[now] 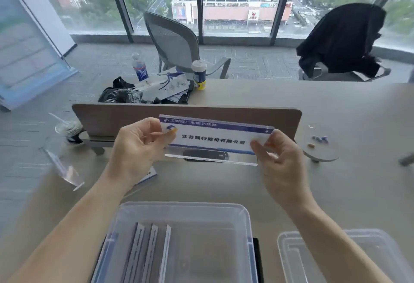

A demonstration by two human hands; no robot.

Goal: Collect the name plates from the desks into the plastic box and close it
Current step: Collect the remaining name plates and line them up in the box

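Note:
I hold a clear acrylic name plate (215,139) with a blue-and-white card in the air over the desk. My left hand (136,148) pinches its left end and my right hand (280,159) grips its right end. Below, near me, stands the open clear plastic box (244,213), with several name plates (147,253) standing on edge in its left half. The box's clear lid (291,251) lies to its right. Another empty acrylic stand (65,170) sits at the desk's left edge, and a blue-edged plate (150,176) peeks out under my left wrist.
A low brown divider (107,117) crosses the desk behind the plate. Beyond it lie a black bag (121,94), papers, a water bottle (140,67) and a cup (199,74). An iced drink (67,128) stands left. Two chairs (177,43) face the windows.

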